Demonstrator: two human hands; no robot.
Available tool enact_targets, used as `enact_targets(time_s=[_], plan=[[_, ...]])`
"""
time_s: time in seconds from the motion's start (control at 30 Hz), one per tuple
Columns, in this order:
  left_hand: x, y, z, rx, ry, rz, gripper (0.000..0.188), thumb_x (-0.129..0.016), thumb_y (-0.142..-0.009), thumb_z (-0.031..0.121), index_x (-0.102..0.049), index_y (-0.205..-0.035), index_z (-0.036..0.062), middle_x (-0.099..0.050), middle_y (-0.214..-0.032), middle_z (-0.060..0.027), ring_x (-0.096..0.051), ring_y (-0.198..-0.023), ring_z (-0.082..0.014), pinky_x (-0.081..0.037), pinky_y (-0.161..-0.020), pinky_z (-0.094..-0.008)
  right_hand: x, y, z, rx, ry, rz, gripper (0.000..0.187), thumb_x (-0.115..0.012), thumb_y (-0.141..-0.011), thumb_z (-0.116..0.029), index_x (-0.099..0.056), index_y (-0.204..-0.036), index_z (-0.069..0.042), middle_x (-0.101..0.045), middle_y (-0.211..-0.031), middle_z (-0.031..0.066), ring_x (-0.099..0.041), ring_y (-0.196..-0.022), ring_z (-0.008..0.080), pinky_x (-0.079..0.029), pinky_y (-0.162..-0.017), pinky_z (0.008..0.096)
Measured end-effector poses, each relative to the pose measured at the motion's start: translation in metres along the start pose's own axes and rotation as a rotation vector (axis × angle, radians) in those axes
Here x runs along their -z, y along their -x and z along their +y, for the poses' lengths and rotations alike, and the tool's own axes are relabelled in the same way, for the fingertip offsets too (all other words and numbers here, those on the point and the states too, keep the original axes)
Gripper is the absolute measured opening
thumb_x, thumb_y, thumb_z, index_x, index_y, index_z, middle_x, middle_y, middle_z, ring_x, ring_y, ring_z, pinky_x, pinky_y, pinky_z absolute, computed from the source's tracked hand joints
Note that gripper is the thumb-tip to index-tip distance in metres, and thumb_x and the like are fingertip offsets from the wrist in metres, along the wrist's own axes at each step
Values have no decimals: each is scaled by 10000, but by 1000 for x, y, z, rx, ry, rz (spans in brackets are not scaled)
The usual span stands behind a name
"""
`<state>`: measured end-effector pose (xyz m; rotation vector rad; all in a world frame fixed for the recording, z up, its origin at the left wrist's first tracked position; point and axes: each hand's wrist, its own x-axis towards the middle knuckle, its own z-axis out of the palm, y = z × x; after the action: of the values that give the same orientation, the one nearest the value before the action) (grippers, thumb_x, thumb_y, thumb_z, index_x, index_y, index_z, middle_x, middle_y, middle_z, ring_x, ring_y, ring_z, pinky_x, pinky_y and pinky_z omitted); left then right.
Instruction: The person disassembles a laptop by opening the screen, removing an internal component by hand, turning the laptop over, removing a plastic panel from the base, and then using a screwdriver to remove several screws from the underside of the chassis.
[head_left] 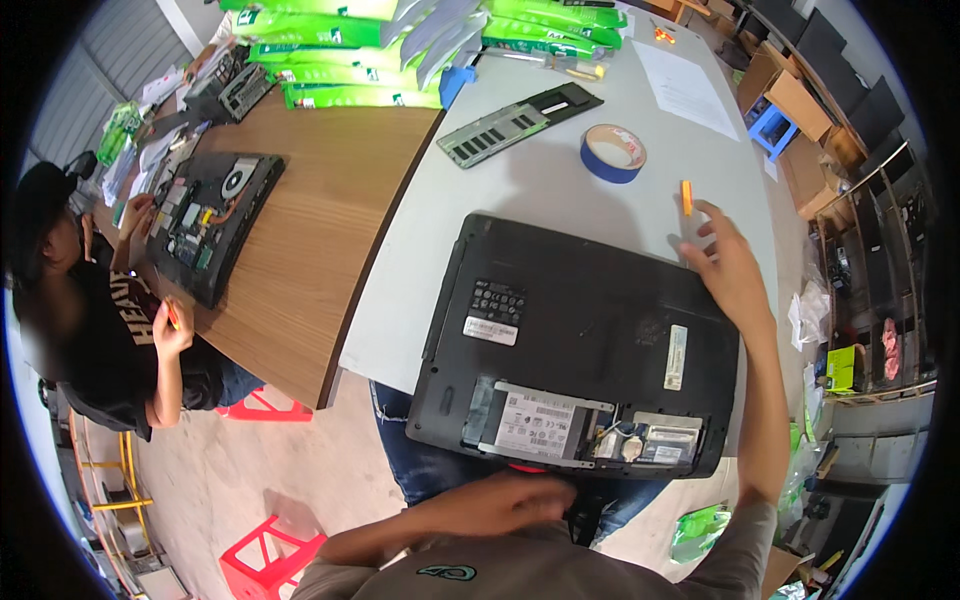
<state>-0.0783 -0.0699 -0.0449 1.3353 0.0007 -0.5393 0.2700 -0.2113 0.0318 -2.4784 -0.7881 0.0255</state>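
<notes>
A black laptop (580,320) lies upside down at the near end of the grey table, its near edge overhanging my lap. The bottom cover is off along that edge, baring a silver drive (535,425) and a small bay with wires and a card (668,440). My right hand (728,262) hovers by the laptop's far right corner with its fingers apart. An orange-handled screwdriver (686,198) is just beyond its fingertips; whether they touch is unclear. My left hand (525,503) is below the laptop's near edge, blurred by motion, its fingers indistinct.
A laptop bottom cover (520,124) and a blue tape roll (613,154) lie beyond the laptop, with a paper sheet (685,85) farther off. Green packages (340,60) are piled at the back. On the left, a co-worker (70,300) sits at a brown table (320,210) with another opened laptop (212,225).
</notes>
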Motion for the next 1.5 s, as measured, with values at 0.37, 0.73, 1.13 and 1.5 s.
enact_targets(time_s=[0.37,0.73,1.13,1.5], plan=[[229,-84,178,-328,-1072,755,408,-645,-990,333,-642,-1271,37,-651,-1214,-158,-633,-1064,-271,-514,-895,-383,-12,-43,87,26,-201,123,405,-627,-869,9,-607,-1271,-29,-639,-783,87,-621,-700,188,-512,-687,329],[283,-115,147,-135,-1265,965,846,-733,-862,456,-415,-1472,-36,-500,-1358,-322,-531,-1254,-463,-442,-1059,-473,-22,-52,113,90,-419,208,366,-652,-857,26,-642,-1219,-28,-628,-781,12,-564,-694,82,-476,-671,243],[184,-13,144,-342,-760,784,616,-486,-1016,477,-589,-1362,-22,-629,-1332,-177,-622,-1131,-258,-494,-898,-375,-29,-59,133,126,-375,293,361,-687,-886,-60,-632,-1240,-19,-686,-862,65,-631,-783,141,-518,-763,288],[63,30,124,-17,3,148,767,-484,-1011,531,-588,-1079,-226,-686,-882,-336,-693,-593,-372,-544,-426,-383,74,23,49,276,-823,180,422,-587,-1024,-343,-600,-1283,-10,-692,-1139,135,-649,-1039,219,-510,-840,333]])
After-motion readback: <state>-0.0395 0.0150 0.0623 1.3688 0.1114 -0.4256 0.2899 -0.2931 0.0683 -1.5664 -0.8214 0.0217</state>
